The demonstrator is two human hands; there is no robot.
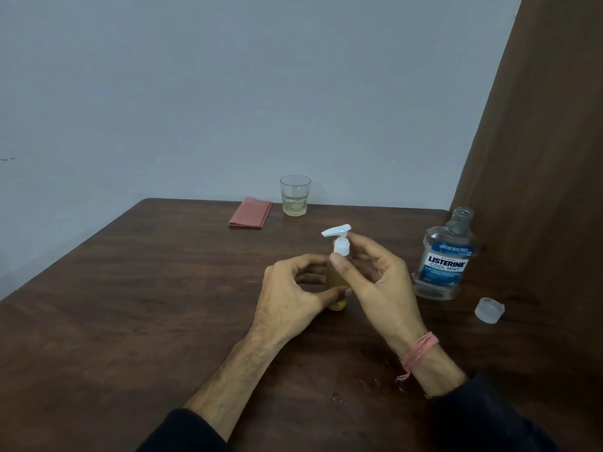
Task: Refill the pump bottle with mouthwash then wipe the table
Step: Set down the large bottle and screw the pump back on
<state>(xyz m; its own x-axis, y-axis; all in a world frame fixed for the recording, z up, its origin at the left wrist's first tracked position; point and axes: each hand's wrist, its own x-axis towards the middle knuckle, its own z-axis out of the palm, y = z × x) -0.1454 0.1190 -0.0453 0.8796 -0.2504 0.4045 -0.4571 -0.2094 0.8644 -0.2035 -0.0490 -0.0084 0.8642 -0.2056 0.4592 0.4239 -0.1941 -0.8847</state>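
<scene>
The step in hand looks like screwing the pump head back onto the pump bottle [337,282], which stands upright on the table [146,288] near its middle and holds yellowish liquid. To do it well, the person would keep the bottle pressed flat to the table so it cannot tip, seat the white collar square on the neck before turning, and turn only the collar, stopping once it feels snug; a crooked start could cross the threads and let liquid leak.

The left hand [293,298] is curled partly closed around the bottle's lower body, thumb and fingers wrapping it and steadying it. The right hand [372,282] is half open, its thumb and fingertips pinched on the white collar just under the spout, the other fingers loosely spread; the spout points toward 10 o'clock.

At 3 o'clock of the bottle stands the mouthwash bottle [447,259], uncapped, looking nearly empty, with its cap [489,309] lying on the table just beyond it toward 4 o'clock. At 12 o'clock, near the table's far edge, a glass [295,195] holds a little pale liquid, and a folded pink cloth [250,213] lies beside it at 11 o'clock, untouched, ready for wiping. A few small droplets [337,398] show on the table at 6 o'clock, between the forearms.
</scene>
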